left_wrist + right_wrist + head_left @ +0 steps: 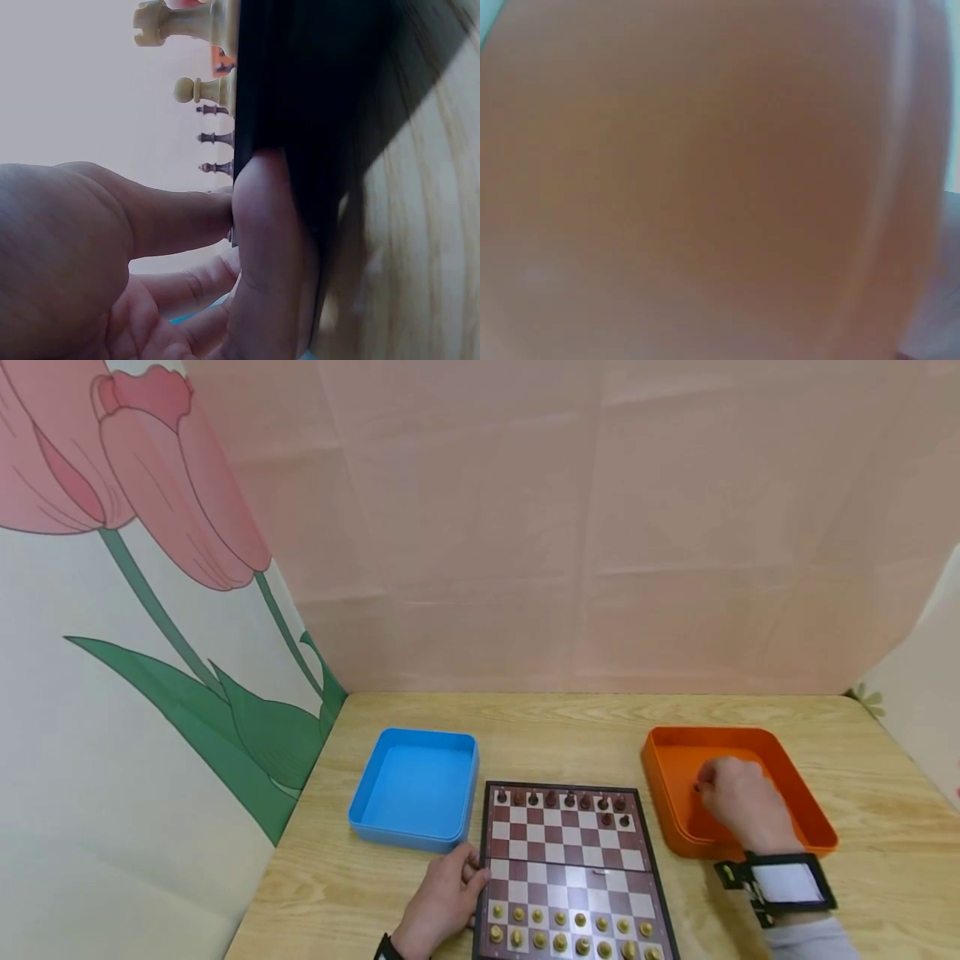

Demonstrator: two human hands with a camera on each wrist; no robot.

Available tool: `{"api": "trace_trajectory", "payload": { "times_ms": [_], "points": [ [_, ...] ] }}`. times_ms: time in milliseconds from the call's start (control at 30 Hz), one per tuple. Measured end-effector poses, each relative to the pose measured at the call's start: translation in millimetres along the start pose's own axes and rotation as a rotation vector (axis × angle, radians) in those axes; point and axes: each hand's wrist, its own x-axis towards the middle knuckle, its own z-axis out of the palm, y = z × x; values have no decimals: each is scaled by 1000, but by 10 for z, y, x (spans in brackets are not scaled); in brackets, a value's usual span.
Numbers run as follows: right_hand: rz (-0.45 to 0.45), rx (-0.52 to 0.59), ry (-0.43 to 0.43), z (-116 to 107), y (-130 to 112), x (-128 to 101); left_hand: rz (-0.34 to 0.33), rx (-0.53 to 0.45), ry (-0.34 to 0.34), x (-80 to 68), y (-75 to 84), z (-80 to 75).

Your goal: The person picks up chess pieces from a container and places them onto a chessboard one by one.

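A folding chessboard (551, 852) lies open in front of me. My left hand (441, 897) grips its left edge; in the left wrist view the thumb (176, 221) is on the upper face and a finger (262, 217) reaches under the board. Over the orange tray (813, 802), my right hand (742, 802) pinches a small dark chess piece (698, 787), mostly covered by the fingers. Dark pieces fill the board's far row, with two dark pawns (616, 820) before them at the right. Light pieces (559, 942) stand in two near rows. The right wrist view is blurred.
A blue tray (412, 789) stands left of the board, close beyond my left hand. The orange tray's wall rises to the right of the board. A pink sheet (585, 568) hangs along the table's back edge, and a tulip-printed panel (172, 710) borders the left.
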Motion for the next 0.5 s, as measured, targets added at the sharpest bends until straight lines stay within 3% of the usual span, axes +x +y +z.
{"api": "trace_trajectory", "payload": {
  "times_ms": [500],
  "points": [
    [-123,78,83,-134,-252,-61,27,5,5,0,-5,8]
  ]
}}
